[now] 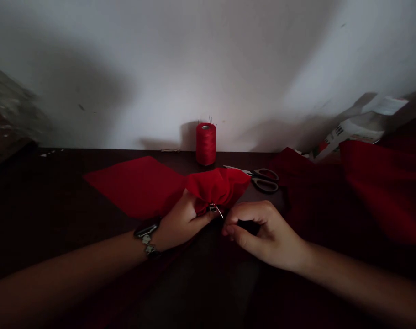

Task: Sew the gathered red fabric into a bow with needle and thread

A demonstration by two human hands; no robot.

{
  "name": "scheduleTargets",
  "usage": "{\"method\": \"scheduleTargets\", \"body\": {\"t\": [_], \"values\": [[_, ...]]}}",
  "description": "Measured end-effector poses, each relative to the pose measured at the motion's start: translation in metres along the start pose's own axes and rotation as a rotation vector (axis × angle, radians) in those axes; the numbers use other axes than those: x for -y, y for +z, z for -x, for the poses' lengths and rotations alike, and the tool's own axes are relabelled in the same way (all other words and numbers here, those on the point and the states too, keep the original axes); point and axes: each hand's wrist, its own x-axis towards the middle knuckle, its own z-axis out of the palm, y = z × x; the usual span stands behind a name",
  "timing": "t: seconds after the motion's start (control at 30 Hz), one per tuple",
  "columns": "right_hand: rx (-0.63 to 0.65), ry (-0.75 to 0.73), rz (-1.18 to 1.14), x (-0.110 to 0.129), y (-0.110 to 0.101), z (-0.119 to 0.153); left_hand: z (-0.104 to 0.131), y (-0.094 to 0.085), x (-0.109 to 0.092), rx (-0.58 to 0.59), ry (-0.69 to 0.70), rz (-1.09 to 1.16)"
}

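My left hand (pixel 185 219), with a dark watch (pixel 146 229) and a bracelet on its wrist, grips a gathered piece of red fabric (pixel 218 183). A small dark, shiny square piece (pixel 213 208), whose kind I cannot make out, sits at the fabric's lower edge by the left fingertips. From there a thin needle (pixel 219 211) slants down to the right. My right hand (pixel 262 233) is closed in a pinch at the needle's lower end; its fingertips partly hide the grip.
Behind the fabric stands a red thread spool (pixel 206 145) with pins or needles in its top. Scissors (pixel 265 179) lie to its right. Flat red cloth (pixel 139 185) spreads at left, more red cloth (pixel 389 192) at right. A tilted white bottle (pixel 355 130) leans near the wall.
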Motion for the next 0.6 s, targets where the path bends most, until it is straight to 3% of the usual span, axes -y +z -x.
{"method": "scheduleTargets", "body": {"t": [0.6], "values": [[-0.033,-0.034,-0.023,-0.0027,-0.0012,-0.0012,0.0021,-0.0024,0.0016,0.028,-0.008,-0.014]]}}
